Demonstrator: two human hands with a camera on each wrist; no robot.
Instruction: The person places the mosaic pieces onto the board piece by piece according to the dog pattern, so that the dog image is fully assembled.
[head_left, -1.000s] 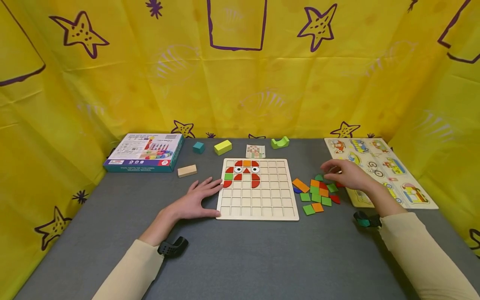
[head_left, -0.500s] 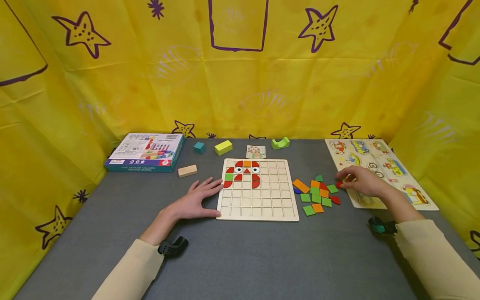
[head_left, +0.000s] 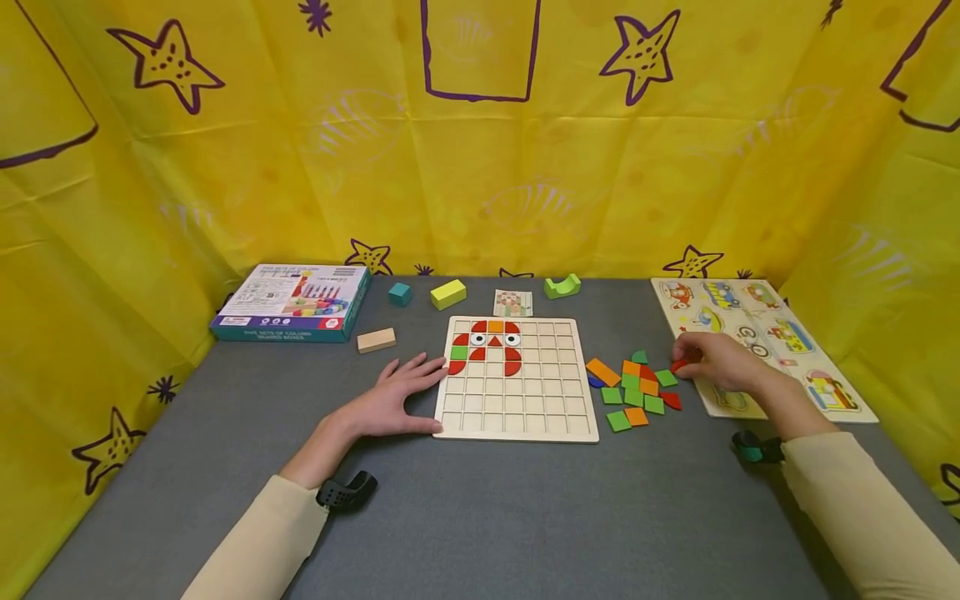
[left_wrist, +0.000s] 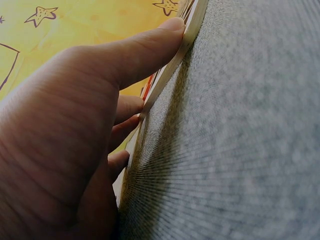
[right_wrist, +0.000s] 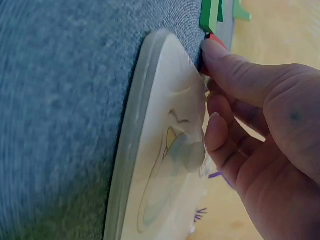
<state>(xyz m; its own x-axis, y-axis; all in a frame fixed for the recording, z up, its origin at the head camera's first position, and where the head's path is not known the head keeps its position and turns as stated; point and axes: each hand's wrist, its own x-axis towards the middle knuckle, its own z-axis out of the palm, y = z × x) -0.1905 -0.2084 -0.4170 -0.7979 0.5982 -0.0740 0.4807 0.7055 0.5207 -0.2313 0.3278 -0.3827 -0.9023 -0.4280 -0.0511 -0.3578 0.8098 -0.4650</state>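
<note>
A wooden grid board point(head_left: 517, 408) lies mid-table, with red, green and orange tiles and two eye tiles set in its upper left cells. My left hand point(head_left: 393, 402) touches the board's left edge with thumb and fingertips, fingers spread. At the right, my right hand point(head_left: 722, 363) pinches a red tile point(head_left: 678, 366) between thumb and fingers, next to the corner of a picture puzzle board point(head_left: 780, 354). In the right wrist view the thumb covers much of the red tile point(right_wrist: 217, 40). Loose green, orange, red and blue tiles point(head_left: 633, 396) lie between the two boards.
A boxed set point(head_left: 292, 304) lies at the back left. Near it are a teal block point(head_left: 400, 294), a yellow block point(head_left: 448, 294) and a plain wooden block point(head_left: 377, 340). Behind the grid board are a pattern card point(head_left: 513, 302) and a green curved block point(head_left: 562, 286).
My right hand has moved right and toward me from the far side of the loose tiles to the red tile by the puzzle board, and now pinches it. My left hand stays put.
</note>
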